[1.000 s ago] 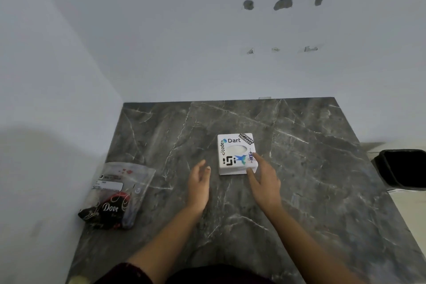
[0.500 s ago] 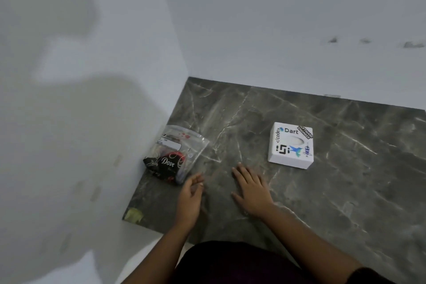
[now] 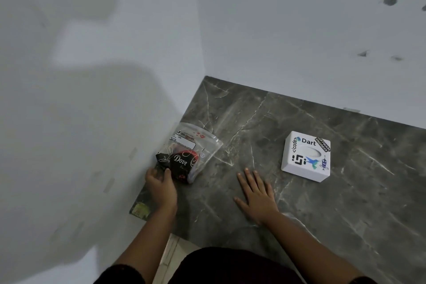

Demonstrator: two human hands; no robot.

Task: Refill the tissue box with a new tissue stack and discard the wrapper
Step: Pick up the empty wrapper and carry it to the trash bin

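Left hand (image 3: 161, 188) was at the near end of the tissue pack (image 3: 187, 153), thumb and fingers curled against its dark printed end; a firm grip could not be told. The pack lay flat on the marble counter (image 3: 345, 214), close to the left wall (image 3: 92, 99). Right hand (image 3: 255, 193) rested palm down on the counter, fingers spread, holding nothing. Tissue box (image 3: 306, 156) sat farther right, well apart from both hands, stickered top up.

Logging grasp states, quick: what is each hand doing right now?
Left hand: fingers closing on the near edge of the tissue pack; firm grip unclear.
Right hand: open, flat on the counter.
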